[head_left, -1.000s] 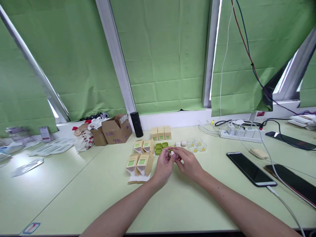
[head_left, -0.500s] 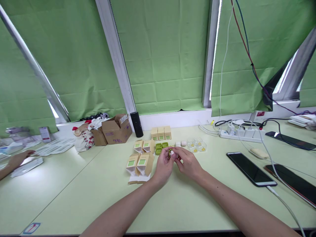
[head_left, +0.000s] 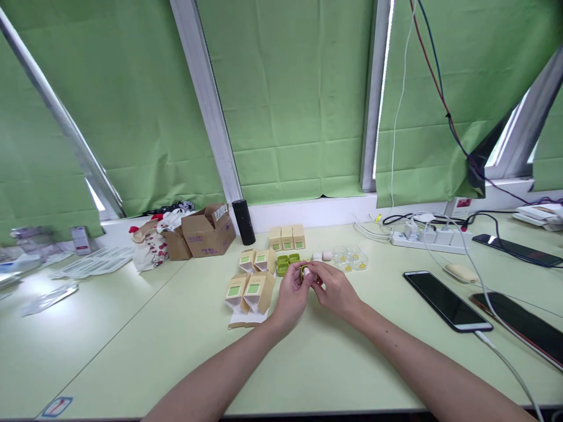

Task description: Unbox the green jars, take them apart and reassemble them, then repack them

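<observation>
Just below the middle of the frame, the left hand [head_left: 292, 293] and right hand [head_left: 338, 291] meet over the bench [head_left: 308, 363], fingers of both closed on a small piece [head_left: 304, 272]. It sits right between them, neither hand nearer; I can't tell its long axis. The green tray [head_left: 282, 265] lies just beyond the left fingers, the clear cups [head_left: 361, 262] to the right.

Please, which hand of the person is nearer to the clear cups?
Right. The right hand is just in front and left of the clear cups; the left hand is farther left of them.
</observation>
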`<state>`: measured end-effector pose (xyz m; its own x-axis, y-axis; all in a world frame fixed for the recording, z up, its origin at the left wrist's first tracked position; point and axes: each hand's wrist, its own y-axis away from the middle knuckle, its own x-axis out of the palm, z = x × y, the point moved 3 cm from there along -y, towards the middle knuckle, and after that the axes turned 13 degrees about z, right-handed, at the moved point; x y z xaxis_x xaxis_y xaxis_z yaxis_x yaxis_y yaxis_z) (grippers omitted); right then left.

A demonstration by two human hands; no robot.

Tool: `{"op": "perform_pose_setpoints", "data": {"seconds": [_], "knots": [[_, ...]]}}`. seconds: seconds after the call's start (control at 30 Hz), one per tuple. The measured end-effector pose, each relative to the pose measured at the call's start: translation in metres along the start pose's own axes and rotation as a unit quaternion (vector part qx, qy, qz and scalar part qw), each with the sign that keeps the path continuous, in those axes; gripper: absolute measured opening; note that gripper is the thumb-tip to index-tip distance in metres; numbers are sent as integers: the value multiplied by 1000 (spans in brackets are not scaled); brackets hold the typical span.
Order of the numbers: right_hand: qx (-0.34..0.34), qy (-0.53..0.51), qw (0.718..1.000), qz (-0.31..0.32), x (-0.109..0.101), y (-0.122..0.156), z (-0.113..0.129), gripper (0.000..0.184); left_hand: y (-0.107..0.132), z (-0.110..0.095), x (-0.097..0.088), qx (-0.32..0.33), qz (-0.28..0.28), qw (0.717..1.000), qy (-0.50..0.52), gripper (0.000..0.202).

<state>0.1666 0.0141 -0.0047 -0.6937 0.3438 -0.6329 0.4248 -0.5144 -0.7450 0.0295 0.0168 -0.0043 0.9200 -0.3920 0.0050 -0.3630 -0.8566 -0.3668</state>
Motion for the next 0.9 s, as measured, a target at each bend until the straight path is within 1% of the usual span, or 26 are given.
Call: {"op": "perform_pose_setpoints", "data": {"seconds": [0.2,0.37,0.53,0.63,0.8,0.9], "knots": [[-1,-1,1000,4,-2,-2,2,30,-1,4,-2,-2,2,1000,4,51],[-4,-5,1000,-1,-1,-1,0,31,0,0,-1,5,-1,1000,5,49],[7,-19,1000,6,-1,2,-3,40,-3,1,-2,3,5,1000,20,50],[8,-20,1000,11,-1,4,-4,42,-4,4,-4,-4,17,999,37,53],[17,-14,1000,8,0,6,-8,36,-2,6,-7,-7,39,994,100,56],[18,-17,1000,13,0,7,-8,36,-1,6,-9,-7,40,993,113,55]]}}
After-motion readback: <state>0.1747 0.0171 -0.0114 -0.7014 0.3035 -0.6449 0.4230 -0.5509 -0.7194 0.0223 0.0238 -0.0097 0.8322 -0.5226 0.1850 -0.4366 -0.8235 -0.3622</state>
